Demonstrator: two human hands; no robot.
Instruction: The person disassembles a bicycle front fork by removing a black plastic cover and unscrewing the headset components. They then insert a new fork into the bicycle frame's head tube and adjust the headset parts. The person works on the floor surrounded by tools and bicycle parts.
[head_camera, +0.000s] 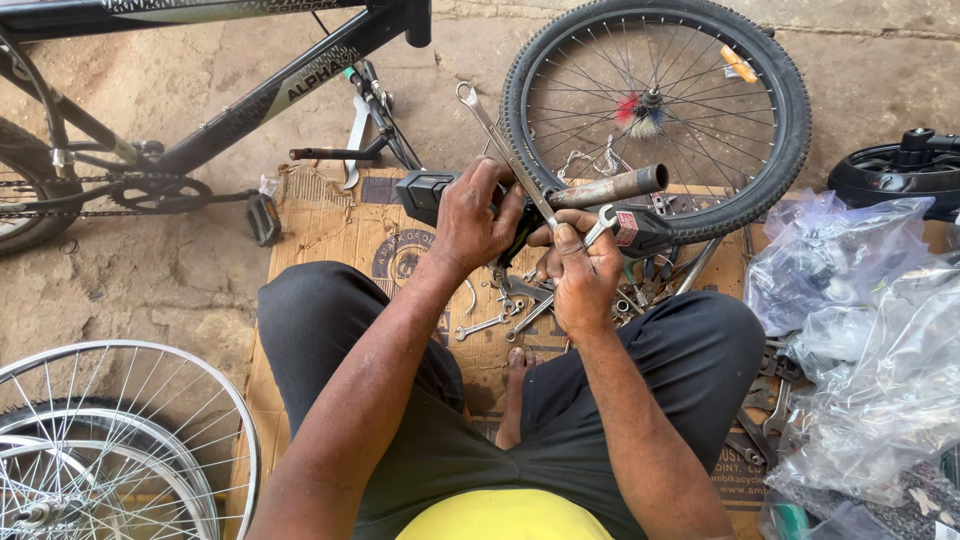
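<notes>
In the middle of the frame, the person is holding a black bicycle part with a rusty metal tube sticking out to the right, raised over the lap. The left hand is clamping the black body, fingers wrapped tight around it. The right hand is gripping a long silver spanner, whose ring end is pointing toward the upper left while its open end sits by the thumb, against the part. The fitting looks to be mid-adjustment; I can't tell whether it is being loosened or tightened, so the job seems unfinished. Below the hands, loose spanners are lying on flattened cardboard. Behind, a spoked wheel is lying; a black bicycle frame fills the upper left, plastic bags the right.
</notes>
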